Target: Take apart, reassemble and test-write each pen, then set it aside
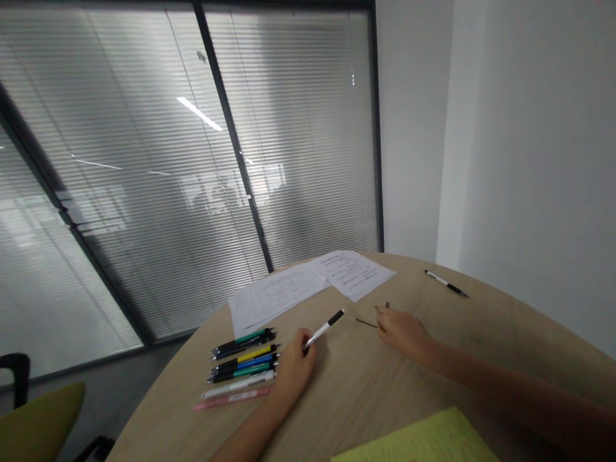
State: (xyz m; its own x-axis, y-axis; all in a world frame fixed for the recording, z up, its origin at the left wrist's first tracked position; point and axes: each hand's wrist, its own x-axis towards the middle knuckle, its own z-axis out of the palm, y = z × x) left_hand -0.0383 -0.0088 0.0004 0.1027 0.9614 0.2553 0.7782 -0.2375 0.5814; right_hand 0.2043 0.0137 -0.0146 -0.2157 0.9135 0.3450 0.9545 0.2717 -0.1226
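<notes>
My left hand (294, 364) is closed around a white pen barrel (319, 333) with a black end, tilted up toward the right. To the right, my right hand (402, 330) pinches a thin dark stick that looks like a pen refill (366, 323), its pale end pointing at the barrel. The two are apart by a small gap. A small dark tip shows above my right fingers; what it belongs to is hidden. Beside my left hand lies a row of several pens in green, black, yellow and blue (248, 362), with a white pen (235, 385) and a pink pen (231, 399) nearest me.
A white pen with a black grip (446, 283) lies at the right of the round wooden table (346, 398). Printed sheets (283, 292) are spread at the far edge. Yellow paper (423, 443) is at the near edge. A green chair (43, 417) stands at left, before blinds-covered glass.
</notes>
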